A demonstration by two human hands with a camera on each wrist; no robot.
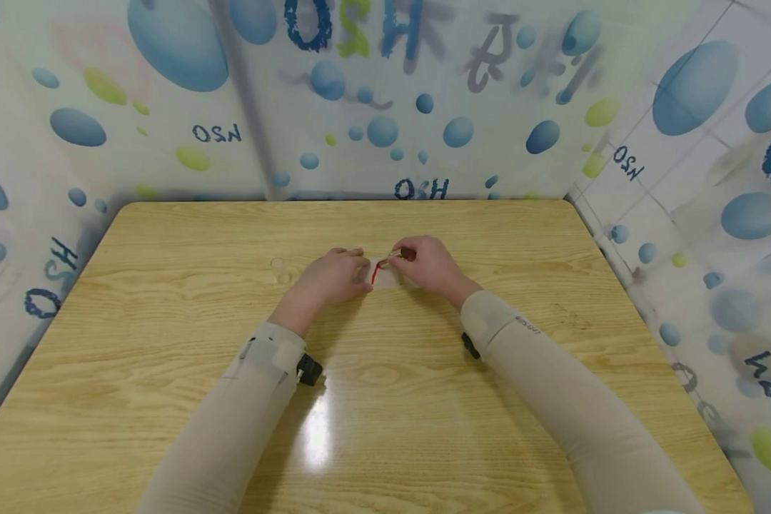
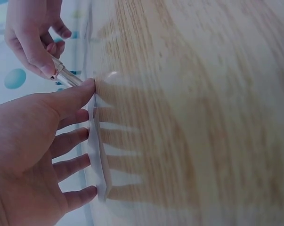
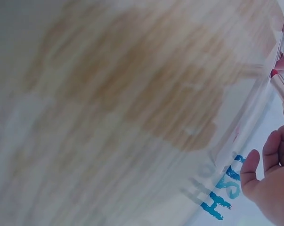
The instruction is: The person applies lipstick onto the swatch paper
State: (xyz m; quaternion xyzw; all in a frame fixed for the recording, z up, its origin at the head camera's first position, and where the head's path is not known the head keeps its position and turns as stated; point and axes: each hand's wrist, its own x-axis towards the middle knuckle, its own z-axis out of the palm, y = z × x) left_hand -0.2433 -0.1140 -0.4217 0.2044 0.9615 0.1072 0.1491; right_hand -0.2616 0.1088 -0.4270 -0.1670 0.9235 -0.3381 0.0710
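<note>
A lipstick (image 1: 392, 255) with a metallic tube and a red tip is pinched in my right hand (image 1: 430, 265). In the right wrist view the lipstick's red tip (image 3: 274, 73) touches or nearly touches a thin white sheet. This white sheet (image 1: 388, 280) lies flat on the table between both hands and bears a red stroke (image 1: 374, 275). My left hand (image 1: 335, 278) rests at its left side. Seen from the left wrist, the spread fingers (image 2: 71, 167) and thumb press on the sheet's edge, close to the lipstick tube (image 2: 68, 77).
On the wooden table (image 1: 385, 414), a transparent item (image 1: 281, 271) with a faint rounded outline lies left of the left hand. Faint dark marks (image 1: 570, 315) show to the right. A wall covering (image 1: 385, 100) with blue and green dots rises behind the table's far edge.
</note>
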